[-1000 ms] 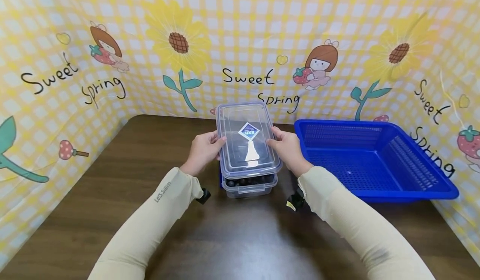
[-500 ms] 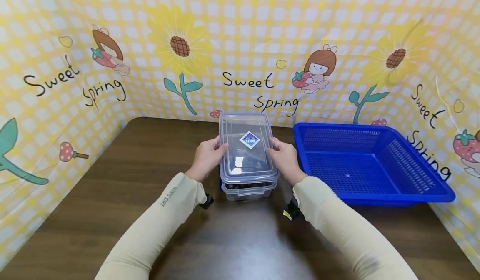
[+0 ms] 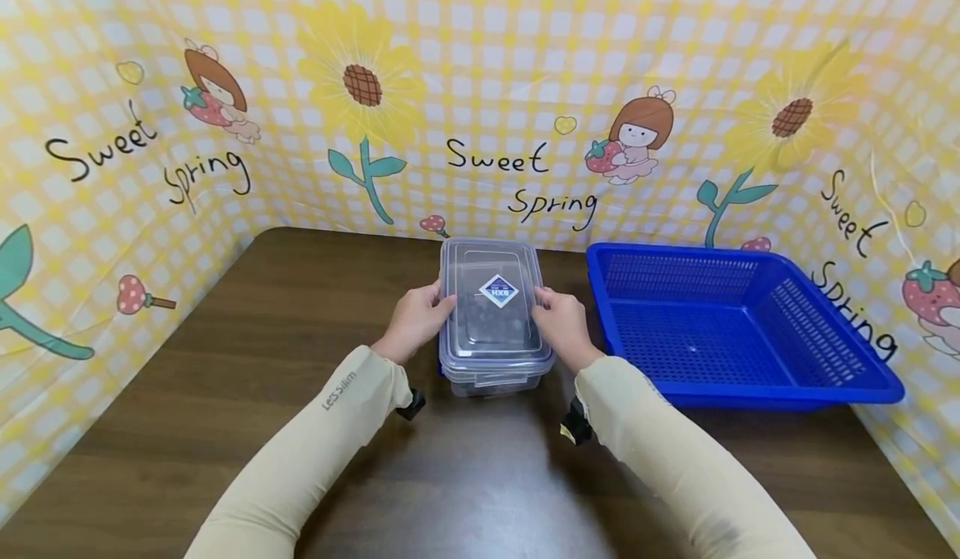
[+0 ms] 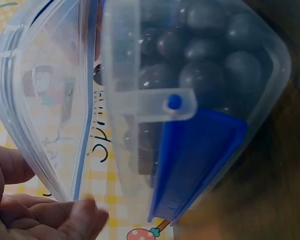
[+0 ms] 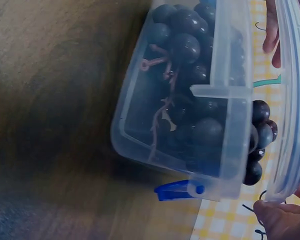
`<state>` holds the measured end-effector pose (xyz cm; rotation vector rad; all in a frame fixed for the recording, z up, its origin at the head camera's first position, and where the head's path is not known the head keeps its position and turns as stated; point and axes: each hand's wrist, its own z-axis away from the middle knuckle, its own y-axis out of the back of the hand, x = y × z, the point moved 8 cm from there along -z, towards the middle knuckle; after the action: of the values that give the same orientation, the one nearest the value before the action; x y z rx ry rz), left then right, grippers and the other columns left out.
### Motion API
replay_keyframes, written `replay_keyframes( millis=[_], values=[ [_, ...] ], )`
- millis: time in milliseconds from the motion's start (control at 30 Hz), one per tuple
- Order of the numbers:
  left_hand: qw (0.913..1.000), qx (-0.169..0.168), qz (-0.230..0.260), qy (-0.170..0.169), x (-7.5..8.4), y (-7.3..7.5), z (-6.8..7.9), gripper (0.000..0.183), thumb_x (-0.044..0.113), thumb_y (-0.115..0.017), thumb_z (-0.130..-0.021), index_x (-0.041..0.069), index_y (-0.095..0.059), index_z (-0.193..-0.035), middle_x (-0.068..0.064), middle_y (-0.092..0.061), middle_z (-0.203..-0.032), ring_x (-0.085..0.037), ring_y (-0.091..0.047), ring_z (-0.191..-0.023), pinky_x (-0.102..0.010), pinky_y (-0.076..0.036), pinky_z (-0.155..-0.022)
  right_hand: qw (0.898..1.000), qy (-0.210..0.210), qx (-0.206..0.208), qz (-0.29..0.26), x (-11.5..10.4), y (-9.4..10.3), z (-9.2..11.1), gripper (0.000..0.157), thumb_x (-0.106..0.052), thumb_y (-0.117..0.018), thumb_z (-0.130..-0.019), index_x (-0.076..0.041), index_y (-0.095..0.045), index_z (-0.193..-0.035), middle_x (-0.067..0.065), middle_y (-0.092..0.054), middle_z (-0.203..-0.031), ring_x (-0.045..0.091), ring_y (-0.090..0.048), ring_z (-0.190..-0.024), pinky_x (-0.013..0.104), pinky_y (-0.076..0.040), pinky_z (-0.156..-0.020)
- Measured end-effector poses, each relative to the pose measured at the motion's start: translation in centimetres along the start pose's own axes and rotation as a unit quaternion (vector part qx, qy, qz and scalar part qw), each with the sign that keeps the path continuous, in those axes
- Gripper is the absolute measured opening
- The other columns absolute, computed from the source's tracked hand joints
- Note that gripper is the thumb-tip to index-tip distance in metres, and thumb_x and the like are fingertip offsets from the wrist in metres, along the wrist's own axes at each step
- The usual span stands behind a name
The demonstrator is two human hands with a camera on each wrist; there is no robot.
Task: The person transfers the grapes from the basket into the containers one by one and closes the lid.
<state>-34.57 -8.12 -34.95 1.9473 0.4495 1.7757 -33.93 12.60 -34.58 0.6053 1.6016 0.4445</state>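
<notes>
A clear plastic lid with a diamond-shaped sticker lies over a clear food box at the middle of the table. My left hand pinches its left edge, and my right hand pinches the right edge, thumbs on top. Dark grapes with a reddish stem fill the box. In the right wrist view some grapes rise above the rim, and a gap separates lid and box. A blue side clip hangs unfastened in the left wrist view; another blue clip sticks outward on the other side.
A blue perforated plastic basket stands to the right of the box on the brown wooden table. Yellow checked cloth with printed flowers and lettering hangs behind and along both sides.
Both hands have brought the lid down and levelled it over the box. The opening at the near end, where grapes showed, has narrowed to almost nothing in the head view.
</notes>
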Motion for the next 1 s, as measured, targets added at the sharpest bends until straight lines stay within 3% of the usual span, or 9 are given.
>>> replay_keyframes(
  millis=[167, 533, 700, 1000],
  values=[
    [0.9997, -0.013, -0.018, -0.006, -0.3, -0.6, 0.2, 0.051, 0.016, -0.05, -0.098, -0.003, -0.037, -0.144, -0.024, -0.054, -0.131, -0.033, -0.054, -0.119, -0.044, -0.042, -0.1, 1.0, 0.001, -0.011, -0.001, 0.6, -0.5, 0.0, 0.04, -0.001, -0.052, -0.087, 0.005, -0.058, -0.126, 0.021, -0.054, -0.131, 0.031, -0.047, -0.126, 0.042, -0.048, -0.087],
    [0.9973, 0.006, -0.071, -0.017, -0.6, -1.6, -0.2, 0.049, 0.019, -0.05, -0.097, -0.006, -0.044, -0.139, -0.027, -0.054, -0.129, -0.039, -0.053, -0.118, -0.048, -0.041, -0.1, 0.998, 0.031, 0.03, 0.04, 1.0, -0.8, 0.2, 0.041, 0.001, -0.049, -0.084, 0.004, -0.062, -0.123, 0.022, -0.058, -0.125, 0.033, -0.054, -0.118, 0.044, -0.044, -0.097],
    [0.9986, 0.004, -0.053, 0.006, -1.2, -1.5, -0.1, 0.052, 0.019, -0.048, -0.099, -0.006, -0.039, -0.142, -0.025, -0.049, -0.136, -0.037, -0.049, -0.123, -0.046, -0.037, -0.104, 0.995, 0.066, 0.015, 0.072, 0.2, -1.0, -0.2, 0.039, 0.002, -0.049, -0.085, 0.004, -0.063, -0.122, 0.021, -0.059, -0.124, 0.035, -0.057, -0.114, 0.047, -0.046, -0.094],
    [0.9989, 0.006, -0.042, 0.021, -2.4, -1.4, -0.2, 0.052, 0.021, -0.047, -0.1, -0.008, -0.037, -0.142, -0.024, -0.043, -0.141, -0.036, -0.043, -0.129, -0.044, -0.033, -0.107, 0.993, 0.078, 0.009, 0.082, -0.1, -1.7, -0.3, 0.038, 0.0, -0.049, -0.087, 0.005, -0.062, -0.123, 0.025, -0.057, -0.125, 0.036, -0.055, -0.116, 0.046, -0.044, -0.096]
  ],
)
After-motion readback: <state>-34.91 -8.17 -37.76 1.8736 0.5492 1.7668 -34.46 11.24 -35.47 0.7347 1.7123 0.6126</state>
